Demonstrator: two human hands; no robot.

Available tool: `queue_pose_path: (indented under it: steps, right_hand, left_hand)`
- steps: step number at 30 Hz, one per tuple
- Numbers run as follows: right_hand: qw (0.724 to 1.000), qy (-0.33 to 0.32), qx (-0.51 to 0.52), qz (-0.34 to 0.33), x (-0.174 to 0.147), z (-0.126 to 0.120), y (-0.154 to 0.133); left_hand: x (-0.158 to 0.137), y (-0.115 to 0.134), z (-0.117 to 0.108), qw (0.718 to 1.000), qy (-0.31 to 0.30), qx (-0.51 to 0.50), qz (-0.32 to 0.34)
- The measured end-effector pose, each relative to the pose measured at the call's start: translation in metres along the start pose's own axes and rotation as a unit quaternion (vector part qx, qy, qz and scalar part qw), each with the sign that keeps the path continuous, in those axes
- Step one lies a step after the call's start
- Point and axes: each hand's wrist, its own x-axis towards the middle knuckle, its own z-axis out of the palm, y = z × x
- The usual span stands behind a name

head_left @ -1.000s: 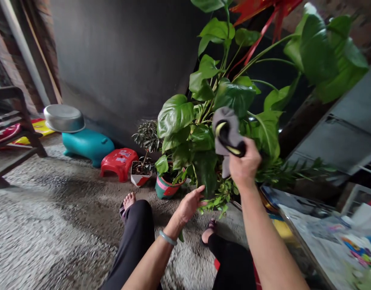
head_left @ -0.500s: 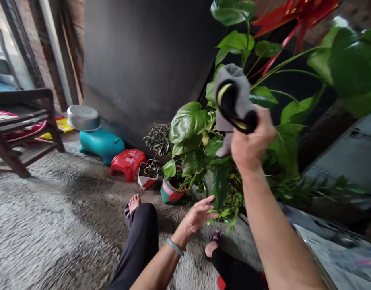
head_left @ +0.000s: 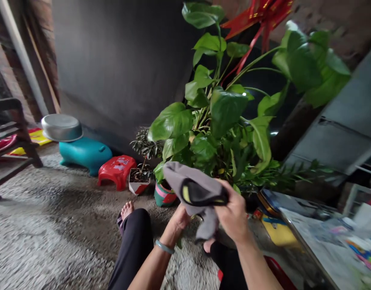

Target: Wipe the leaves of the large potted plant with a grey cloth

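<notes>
In the head view my right hand is closed around a soft grey cloth with a black border and a yellow strip. The cloth is bunched, and one end droops below the fist. Close by on the left, my left hand, with a pale green bangle on its wrist, reaches to just under the cloth. Its fingers are hidden behind the cloth, so their grip does not show. A large leafy potted plant rises right behind both hands.
A green pot, a small white-and-red planter, a red stool and a teal stool bearing a metal basin line the dark wall. At right stands a cluttered table; at left, a wooden chair.
My right hand has brought the cloth down and left, away from the upper leaves. The left hand, open before beside the lower foliage, is now partly covered by the cloth. The view has turned right.
</notes>
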Motion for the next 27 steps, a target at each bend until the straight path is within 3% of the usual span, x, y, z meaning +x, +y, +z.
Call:
queue_pose_path:
  steps: [2,6,8,10,12,16,18,19,22,27]
  right_hand:
    - [0.983,0.128,0.055,0.117,-0.023,-0.042,0.011]
    - [0.889,0.315,0.144,0.299,-0.061,-0.099,0.04]
    - [0.85,0.38,0.179,0.318,-0.069,-0.117,0.044]
    - [0.822,0.44,0.195,0.304,-0.07,-0.129,0.043]
    - [0.808,0.474,0.203,0.284,-0.069,-0.137,0.043]
    - [0.805,0.424,0.274,0.312,-0.062,-0.145,0.047]
    - [0.799,0.418,0.297,0.312,-0.053,-0.15,0.045]
    - [0.8,0.435,0.293,0.291,-0.046,-0.153,0.041]
    - [0.829,0.477,0.244,0.16,-0.012,-0.164,0.024]
    - [0.924,0.37,0.072,-0.07,0.054,-0.151,0.01]
  left_hand:
    - [-0.004,0.007,0.004,0.999,0.0,0.045,-0.011]
    - [-0.018,0.025,0.026,0.983,-0.085,0.15,-0.068]
    - [-0.024,0.038,0.052,0.973,-0.116,0.197,-0.035]
    - [-0.028,0.051,0.09,0.957,-0.114,0.26,0.054]
    - [-0.026,0.063,0.135,0.914,-0.11,0.357,0.158]
    - [-0.004,0.074,0.219,0.786,-0.085,0.558,0.251]
    - [0.014,0.075,0.243,0.745,-0.074,0.611,0.259]
    - [0.023,0.075,0.25,0.738,-0.074,0.617,0.262]
    - [0.045,0.079,0.255,0.767,-0.077,0.575,0.274]
    - [0.042,0.083,0.243,0.838,-0.117,0.475,0.243]
